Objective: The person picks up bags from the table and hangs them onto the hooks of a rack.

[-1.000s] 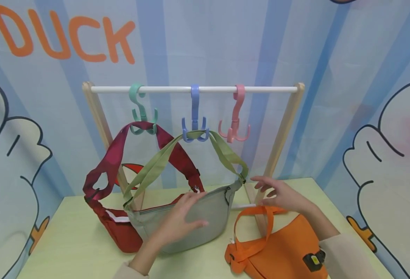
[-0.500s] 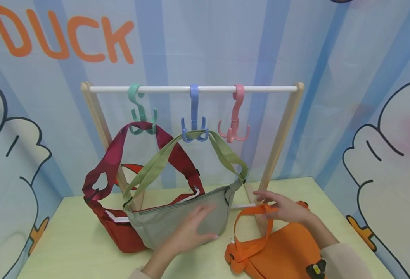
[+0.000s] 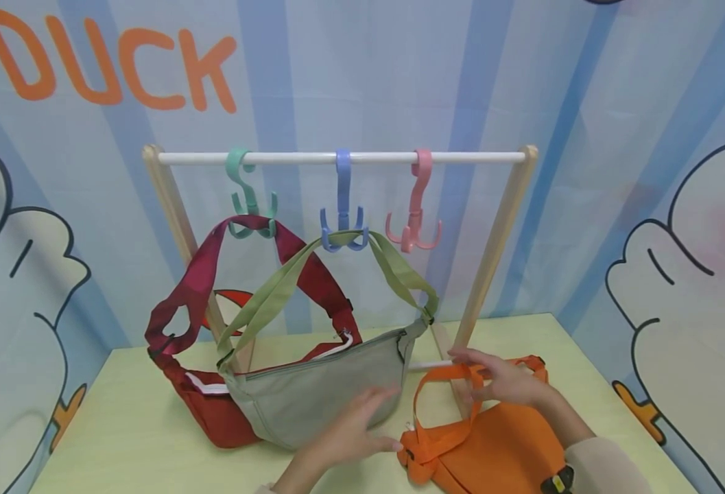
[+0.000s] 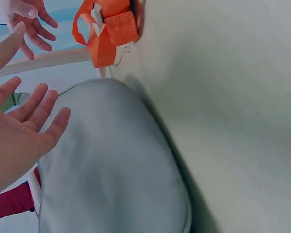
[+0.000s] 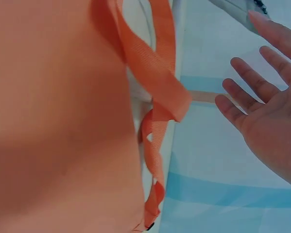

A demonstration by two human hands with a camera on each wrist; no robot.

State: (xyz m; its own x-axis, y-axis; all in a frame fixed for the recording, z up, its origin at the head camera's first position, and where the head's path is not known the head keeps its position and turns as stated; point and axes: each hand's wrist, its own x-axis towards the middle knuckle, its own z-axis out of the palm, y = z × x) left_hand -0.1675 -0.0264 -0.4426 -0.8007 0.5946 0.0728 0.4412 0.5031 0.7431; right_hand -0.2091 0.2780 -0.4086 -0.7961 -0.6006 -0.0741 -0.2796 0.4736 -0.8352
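Observation:
My left hand [image 3: 352, 432] is in front of the grey-green waist bag [image 3: 319, 391], fingers spread and holding nothing; the left wrist view shows a gap between them. That bag's green strap [image 3: 269, 295] hangs over the blue hook [image 3: 343, 206], its body at table level. On the right lies an orange bag [image 3: 504, 446] with a black buckle [image 3: 560, 480]. Above its orange strap [image 3: 445, 374] hovers my right hand [image 3: 510, 381], fingers loosely extended; in the right wrist view nothing is between them. Behind the grey-green bag, a red bag [image 3: 220, 412] hangs by its strap from the green hook [image 3: 251, 199].
A rack with a white bar [image 3: 300, 158] and wooden legs [image 3: 494, 247] stands on the pale yellow table [image 3: 121, 425]. A pink hook [image 3: 414, 206] hangs on the bar's right side with nothing on it. A printed curtain [image 3: 374, 75] closes off the back.
My left hand has moved right and down, away from the grey-green bag toward the orange one. My right hand has lowered to the orange strap. The orange bag's flap side has shifted slightly.

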